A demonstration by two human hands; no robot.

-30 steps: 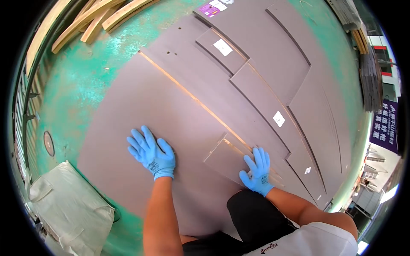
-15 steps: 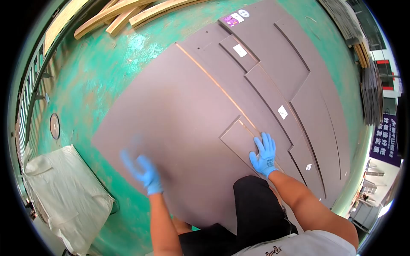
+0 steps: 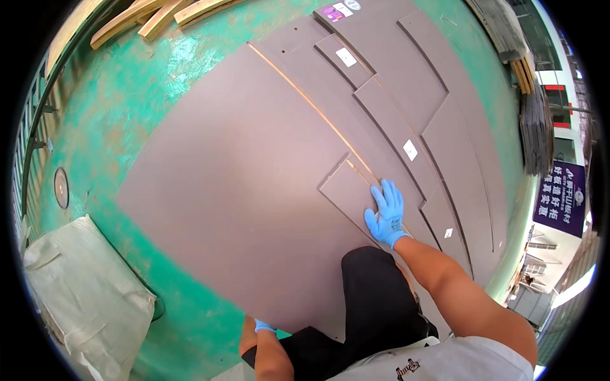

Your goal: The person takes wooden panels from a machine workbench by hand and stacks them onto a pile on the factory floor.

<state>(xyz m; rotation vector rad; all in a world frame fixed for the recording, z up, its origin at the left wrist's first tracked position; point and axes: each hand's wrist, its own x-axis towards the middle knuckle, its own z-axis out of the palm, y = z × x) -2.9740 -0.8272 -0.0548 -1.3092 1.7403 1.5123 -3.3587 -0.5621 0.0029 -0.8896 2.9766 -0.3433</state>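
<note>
My right hand, in a blue glove, lies flat with its fingers spread on a small brown-grey panel. Beneath that panel is a large brown-grey board that covers most of the floor in front of me. A pale strip of bare edge runs across the boards. Only a bit of blue glove shows of my left hand, low beside my leg at the large board's near edge. Its fingers are hidden, and whether it holds anything cannot be seen.
Several overlapping panels with white labels lie on the right. Wooden beams rest at the top left on the green floor. A pale covered bundle sits at lower left. Stacked boards and a purple banner are at right.
My left hand has dropped from above the large board down beside my leg. My right hand stays on the small panel, and the whole view has shifted slightly.
</note>
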